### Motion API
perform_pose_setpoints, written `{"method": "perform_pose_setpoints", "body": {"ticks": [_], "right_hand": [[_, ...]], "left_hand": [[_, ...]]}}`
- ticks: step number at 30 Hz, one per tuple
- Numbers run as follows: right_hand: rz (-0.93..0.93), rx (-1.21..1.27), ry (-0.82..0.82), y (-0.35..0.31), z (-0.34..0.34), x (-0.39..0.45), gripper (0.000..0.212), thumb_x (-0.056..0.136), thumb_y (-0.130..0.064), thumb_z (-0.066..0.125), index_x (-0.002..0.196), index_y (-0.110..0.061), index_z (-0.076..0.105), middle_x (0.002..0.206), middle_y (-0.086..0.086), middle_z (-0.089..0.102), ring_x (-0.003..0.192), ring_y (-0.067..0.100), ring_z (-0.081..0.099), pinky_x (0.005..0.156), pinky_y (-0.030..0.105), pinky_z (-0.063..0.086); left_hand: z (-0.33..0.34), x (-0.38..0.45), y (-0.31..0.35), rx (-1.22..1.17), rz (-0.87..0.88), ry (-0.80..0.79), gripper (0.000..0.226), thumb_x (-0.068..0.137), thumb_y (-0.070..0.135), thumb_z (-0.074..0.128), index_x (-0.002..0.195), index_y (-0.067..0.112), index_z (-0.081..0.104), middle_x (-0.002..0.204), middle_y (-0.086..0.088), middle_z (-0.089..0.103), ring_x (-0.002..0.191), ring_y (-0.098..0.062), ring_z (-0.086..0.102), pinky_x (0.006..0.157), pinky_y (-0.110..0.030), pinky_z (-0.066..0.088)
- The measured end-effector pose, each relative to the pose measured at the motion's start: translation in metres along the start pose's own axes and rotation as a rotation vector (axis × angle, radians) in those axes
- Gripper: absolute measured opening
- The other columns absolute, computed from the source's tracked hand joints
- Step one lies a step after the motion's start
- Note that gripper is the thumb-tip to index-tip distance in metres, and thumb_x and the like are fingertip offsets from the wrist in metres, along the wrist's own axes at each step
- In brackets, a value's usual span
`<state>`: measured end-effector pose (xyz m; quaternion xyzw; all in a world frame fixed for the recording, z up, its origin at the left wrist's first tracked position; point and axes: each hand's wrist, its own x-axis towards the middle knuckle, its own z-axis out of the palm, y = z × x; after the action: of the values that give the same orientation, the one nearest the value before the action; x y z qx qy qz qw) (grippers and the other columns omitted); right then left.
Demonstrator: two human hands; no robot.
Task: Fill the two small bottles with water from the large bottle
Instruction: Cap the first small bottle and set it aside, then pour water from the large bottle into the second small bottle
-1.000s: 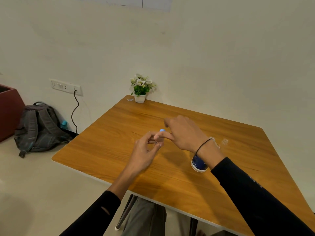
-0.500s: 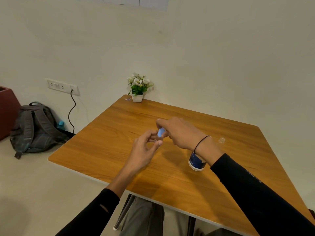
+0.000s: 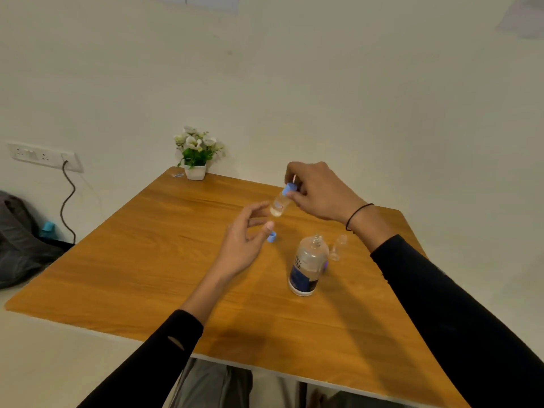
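While right hand (image 3: 319, 191) pinches capped small bottle (image 3: 279, 204) mid-table, left hand (image 3: 245, 240) relaxed; table edge (image 3: 97, 331) well apart.

It looks like a plain room in an office or a home, with a wooden table (image 3: 141, 260), a small flower pot (image 3: 195, 171) far beyond the fingers, a wall socket (image 3: 44, 156), and a backpack (image 3: 17, 242) on the floor.
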<state>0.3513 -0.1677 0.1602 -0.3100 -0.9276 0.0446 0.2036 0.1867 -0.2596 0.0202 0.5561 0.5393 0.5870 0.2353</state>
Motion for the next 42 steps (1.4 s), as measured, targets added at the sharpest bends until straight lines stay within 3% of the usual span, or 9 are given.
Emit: {"method": "perform_pose_setpoints", "body": {"ticks": [3, 7, 10, 16, 22, 27, 32, 37, 42], "right_hand": [[0.14, -0.03, 0.038, 0.046, -0.015, -0.004, 0.009, 0.089, -0.017, 0.065, 0.098, -0.014, 0.063, 0.084, 0.005, 0.07, 0.084, 0.028, 0.063, 0.079, 0.048, 0.055], [0.366, -0.086, 0.033, 0.111, -0.014, -0.006, 0.011, 0.089, -0.019, 0.068, 0.097, -0.016, 0.062, 0.091, 0.007, 0.065, 0.092, 0.032, 0.059, 0.075, 0.041, 0.049], [0.5, -0.109, 0.014, 0.151, -0.001, -0.011, 0.014, 0.089, -0.018, 0.069, 0.1, -0.014, 0.061, 0.102, 0.013, 0.065, 0.094, 0.033, 0.06, 0.07, 0.037, 0.044], [0.667, -0.126, -0.031, 0.194, 0.035, -0.025, 0.017, 0.096, -0.016, 0.063, 0.112, -0.011, 0.061, 0.117, 0.017, 0.059, 0.099, 0.036, 0.06, 0.087, 0.048, 0.057], [0.676, -0.121, -0.09, 0.204, 0.056, -0.033, 0.018, 0.099, -0.014, 0.058, 0.116, -0.008, 0.06, 0.118, 0.018, 0.06, 0.098, 0.037, 0.062, 0.089, 0.052, 0.058], [0.634, -0.12, -0.12, 0.204, 0.061, -0.038, 0.035, 0.096, -0.015, 0.065, 0.129, -0.01, 0.054, 0.11, 0.016, 0.064, 0.09, 0.033, 0.062, 0.075, 0.043, 0.056], [0.626, -0.11, 0.107, 0.198, 0.059, -0.044, 0.051, 0.098, -0.021, 0.066, 0.141, -0.014, 0.04, 0.095, 0.009, 0.061, 0.078, 0.028, 0.061, 0.054, 0.033, 0.044], [0.531, -0.015, 0.4, 0.159, 0.07, -0.058, 0.036, 0.1, -0.025, 0.064, 0.131, -0.023, 0.045, 0.069, -0.007, 0.061, 0.059, 0.011, 0.06, 0.049, 0.024, 0.044], [0.413, 0.22, 0.297, 0.114, 0.098, -0.06, 0.026, 0.1, -0.018, 0.065, 0.122, -0.026, 0.053, 0.075, -0.01, 0.06, 0.071, 0.007, 0.061, 0.061, 0.02, 0.046]], "left_hand": [[0.014, -0.011, -0.011, -0.039, -0.076, -0.049, 0.056, 0.096, 0.04, 0.08, 0.147, 0.029, 0.06, 0.133, 0.006, 0.07, 0.126, -0.007, 0.066, 0.104, -0.043, 0.062], [0.024, -0.025, -0.021, -0.073, -0.091, -0.247, 0.085, 0.078, 0.08, 0.076, 0.15, 0.042, 0.053, 0.141, 0.015, 0.065, 0.136, -0.003, 0.06, 0.111, -0.04, 0.056], [0.038, -0.028, -0.022, -0.062, -0.066, -0.341, 0.094, 0.071, 0.082, 0.081, 0.152, 0.044, 0.05, 0.144, 0.02, 0.062, 0.14, -0.003, 0.056, 0.113, -0.038, 0.053], [0.063, -0.023, -0.021, 0.024, -0.015, -0.347, 0.096, 0.068, 0.073, 0.092, 0.15, 0.054, 0.045, 0.148, 0.032, 0.054, 0.142, 0.004, 0.052, 0.111, -0.034, 0.054], [0.074, -0.021, -0.025, 0.048, -0.008, -0.295, 0.089, 0.07, 0.066, 0.095, 0.143, 0.061, 0.045, 0.142, 0.037, 0.054, 0.137, 0.01, 0.051, 0.1, -0.016, 0.054], [0.077, -0.02, -0.029, 0.056, 0.006, -0.25, 0.079, 0.075, 0.059, 0.094, 0.141, 0.057, 0.052, 0.139, 0.033, 0.06, 0.132, 0.007, 0.056, 0.091, -0.009, 0.056], [0.072, -0.02, -0.028, 0.042, 0.003, -0.232, 0.076, 0.075, 0.055, 0.095, 0.14, 0.057, 0.055, 0.135, 0.032, 0.064, 0.13, 0.006, 0.058, 0.091, -0.009, 0.057], [0.055, -0.017, -0.026, 0.079, 0.012, -0.245, 0.077, 0.077, 0.053, 0.093, 0.144, 0.05, 0.055, 0.137, 0.035, 0.061, 0.13, 0.007, 0.057, 0.089, -0.006, 0.055], [0.032, -0.018, -0.028, 0.128, -0.006, -0.236, 0.079, 0.078, 0.051, 0.094, 0.144, 0.054, 0.051, 0.136, 0.04, 0.056, 0.129, 0.011, 0.054, 0.086, -0.008, 0.056]]}}
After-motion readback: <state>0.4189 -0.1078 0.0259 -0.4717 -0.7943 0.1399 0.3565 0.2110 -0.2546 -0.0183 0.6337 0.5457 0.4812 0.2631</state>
